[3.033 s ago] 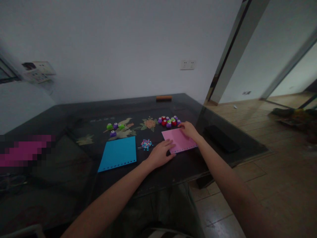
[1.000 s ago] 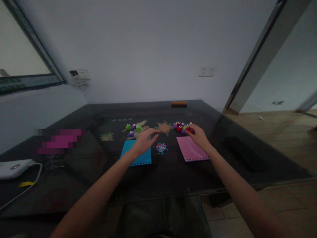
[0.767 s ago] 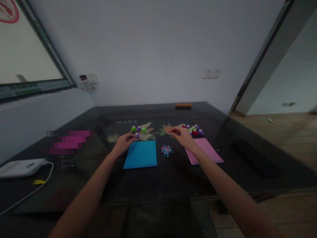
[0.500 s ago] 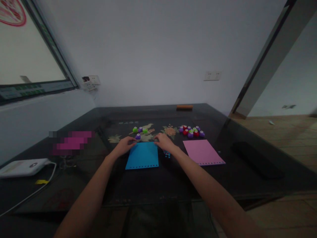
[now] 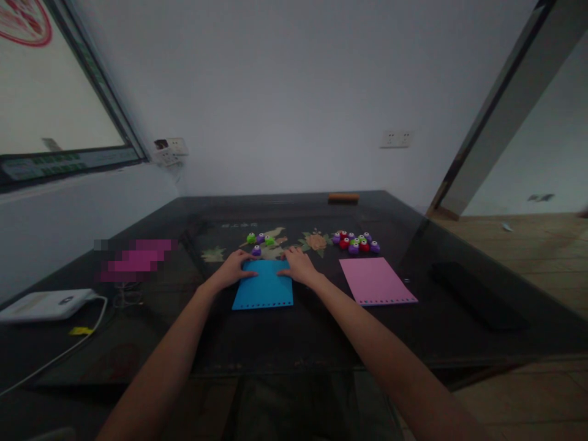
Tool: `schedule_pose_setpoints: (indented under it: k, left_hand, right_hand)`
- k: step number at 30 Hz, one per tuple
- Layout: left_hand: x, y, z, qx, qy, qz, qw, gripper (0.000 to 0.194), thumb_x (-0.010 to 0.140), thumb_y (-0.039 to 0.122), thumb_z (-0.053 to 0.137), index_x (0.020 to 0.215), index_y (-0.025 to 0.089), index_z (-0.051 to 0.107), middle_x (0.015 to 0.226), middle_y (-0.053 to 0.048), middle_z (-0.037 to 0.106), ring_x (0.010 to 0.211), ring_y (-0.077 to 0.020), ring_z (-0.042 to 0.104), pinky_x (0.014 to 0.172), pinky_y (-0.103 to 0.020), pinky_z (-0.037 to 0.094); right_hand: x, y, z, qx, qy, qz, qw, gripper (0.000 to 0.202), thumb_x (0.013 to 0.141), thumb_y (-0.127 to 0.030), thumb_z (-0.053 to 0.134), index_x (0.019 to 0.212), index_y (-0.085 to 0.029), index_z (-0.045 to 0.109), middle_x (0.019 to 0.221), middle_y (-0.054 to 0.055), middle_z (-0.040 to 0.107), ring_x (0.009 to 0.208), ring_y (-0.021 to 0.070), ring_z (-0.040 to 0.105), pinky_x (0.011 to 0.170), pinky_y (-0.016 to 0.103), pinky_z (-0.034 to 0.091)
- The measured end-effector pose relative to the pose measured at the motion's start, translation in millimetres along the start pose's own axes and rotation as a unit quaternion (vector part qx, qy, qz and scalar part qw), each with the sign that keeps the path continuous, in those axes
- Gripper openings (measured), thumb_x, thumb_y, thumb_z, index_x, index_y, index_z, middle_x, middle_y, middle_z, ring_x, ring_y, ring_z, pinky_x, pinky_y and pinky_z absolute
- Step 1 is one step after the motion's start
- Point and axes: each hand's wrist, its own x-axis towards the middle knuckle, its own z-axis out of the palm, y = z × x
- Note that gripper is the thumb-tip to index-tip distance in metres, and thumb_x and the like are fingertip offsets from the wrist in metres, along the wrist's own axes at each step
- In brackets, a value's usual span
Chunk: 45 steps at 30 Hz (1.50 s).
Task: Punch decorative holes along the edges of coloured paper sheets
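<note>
A blue sheet [image 5: 264, 288] with a row of punched holes along its near edge lies flat on the dark table. My left hand [image 5: 233, 269] rests at its far left corner, thumb stretched over the sheet and fingers along the far edge. At the far right corner lies my right hand [image 5: 297, 266], fingers spread flat and thumb pointing inward on the sheet. Neither hand shows a grip on it. Just beyond the sheet sit a purple one-eyed toy [image 5: 256, 250], another purple one and two green toys [image 5: 269, 241].
To the right lies a pink punched sheet [image 5: 379, 280], with a cluster of red, purple and green eyed toys [image 5: 353, 245] behind it. A black elongated object [image 5: 478, 297] is farther right. A brown roll [image 5: 343, 198] lies at the back; a white device [image 5: 48, 305] with a cable sits left.
Both thumbs have moved onto the blue sheet, and my right hand's fingers have spread flatter. A small blue speckled patch by my right forearm is no longer visible. The toys stay put.
</note>
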Motion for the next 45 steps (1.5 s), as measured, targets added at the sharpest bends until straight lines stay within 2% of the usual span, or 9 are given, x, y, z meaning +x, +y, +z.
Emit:
schedule_pose_setpoints:
  k: [3,8,20,25,31,36,40,43,45]
  left_hand:
    - [-1,2,-0.7,0.002,0.0,0.005,1.0,0.048,0.064,0.041,0.067,0.106,0.021,0.06,0.102,-0.008,0.052,0.101,-0.0248,0.05,0.09,-0.038,0.039]
    - [-3,6,-2.1,0.005,0.002,-0.003,1.0,0.048,0.064,0.043,0.066,0.106,0.019,0.059,0.104,-0.008,0.051,0.098,-0.0246,0.052,0.087,-0.036,0.041]
    - [-2,11,-4.6,0.015,-0.001,0.025,1.0,0.048,0.065,0.04,0.066,0.106,0.018,0.057,0.107,-0.01,0.057,0.099,-0.0258,0.054,0.085,-0.036,0.042]
    - [0,10,-2.8,0.009,0.019,0.04,0.999,0.043,0.064,0.035,0.067,0.1,0.016,0.056,0.103,-0.01,0.059,0.095,-0.0249,0.054,0.084,-0.035,0.04]
    - [-1,11,-5.9,-0.008,0.039,-0.006,0.999,0.026,0.07,0.033,0.059,0.09,0.017,0.058,0.085,-0.005,0.061,0.074,-0.0193,0.055,0.066,-0.029,0.04]
    - [0,12,-14.1,-0.064,0.054,-0.027,0.996,0.023,0.072,0.036,0.056,0.082,0.016,0.06,0.075,-0.004,0.06,0.067,-0.0175,0.053,0.062,-0.028,0.038]
    - [1,10,-20.6,-0.166,0.073,-0.053,0.982,0.025,0.071,0.039,0.057,0.08,0.016,0.06,0.072,-0.003,0.06,0.065,-0.0167,0.054,0.059,-0.026,0.039]
    - [2,7,-22.1,-0.236,0.095,-0.084,0.963,0.028,0.067,0.041,0.06,0.082,0.016,0.06,0.066,-0.002,0.059,0.059,-0.0149,0.053,0.053,-0.024,0.038]
    - [2,7,-20.9,-0.272,0.119,-0.112,0.948,0.03,0.065,0.041,0.063,0.082,0.016,0.06,0.062,-0.001,0.057,0.055,-0.0136,0.051,0.05,-0.023,0.036]
  right_hand:
    - [1,1,1,0.001,-0.006,0.002,1.0,0.056,0.066,-0.044,0.068,0.113,-0.018,0.051,0.116,0.013,0.048,0.11,0.03,0.042,0.083,0.041,0.037]
    - [2,2,1,0.003,-0.02,-0.011,1.0,0.048,0.07,-0.045,0.064,0.111,-0.022,0.056,0.114,0.011,0.047,0.108,0.0285,0.042,0.083,0.04,0.037]
    - [3,2,4,0.036,0.013,-0.003,0.999,0.047,0.065,-0.038,0.07,0.104,-0.019,0.052,0.108,0.009,0.052,0.104,0.0251,0.045,0.08,0.035,0.038]
    - [2,3,4,0.058,0.024,0.001,0.998,0.046,0.062,-0.036,0.072,0.1,-0.02,0.051,0.106,0.008,0.053,0.103,0.0247,0.046,0.079,0.035,0.037]
    - [3,3,6,0.068,0.025,0.01,0.997,0.049,0.06,-0.036,0.073,0.101,-0.019,0.051,0.107,0.009,0.053,0.103,0.0257,0.046,0.079,0.037,0.038]
    - [7,8,9,0.122,0.043,0.014,0.992,0.05,0.059,-0.033,0.074,0.101,-0.017,0.052,0.106,0.009,0.054,0.101,0.0246,0.048,0.081,0.037,0.038]
    - [9,14,4,0.268,0.063,0.048,0.96,0.039,0.061,-0.029,0.073,0.092,-0.015,0.054,0.094,0.007,0.059,0.086,0.0184,0.055,0.075,0.032,0.042]
    - [8,17,-2,0.426,0.048,0.076,0.9,0.032,0.064,-0.026,0.071,0.089,-0.015,0.054,0.086,0.005,0.061,0.077,0.015,0.057,0.07,0.029,0.045]
    - [6,17,-6,0.507,0.011,0.095,0.857,0.027,0.066,-0.023,0.069,0.088,-0.014,0.056,0.081,0.006,0.063,0.071,0.0141,0.058,0.066,0.028,0.047]
